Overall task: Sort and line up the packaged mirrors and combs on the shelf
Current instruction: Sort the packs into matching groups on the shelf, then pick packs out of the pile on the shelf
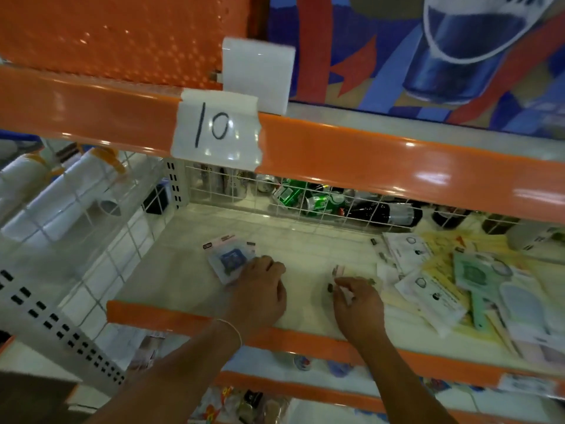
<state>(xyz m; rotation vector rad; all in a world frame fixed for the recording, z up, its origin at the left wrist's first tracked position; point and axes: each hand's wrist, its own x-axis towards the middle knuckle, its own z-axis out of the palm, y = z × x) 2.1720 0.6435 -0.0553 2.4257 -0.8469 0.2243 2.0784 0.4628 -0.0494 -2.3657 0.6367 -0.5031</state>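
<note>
Two bare arms reach over the shelf's (189, 319) orange front edge. Left hand (260, 289) presses relaxed fingers on a small blue packet (227, 260), tilted toward the back-left corner. Right hand (357, 301) pinches a clear packet (341, 278). Loose packaged mirrors and combs (458, 286) crowd the right side.

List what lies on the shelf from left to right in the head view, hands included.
Blue-fronted packet → left hand resting on its edge → right hand pinching a small clear packet → loose pile of packets → green packaged mirror.
</note>
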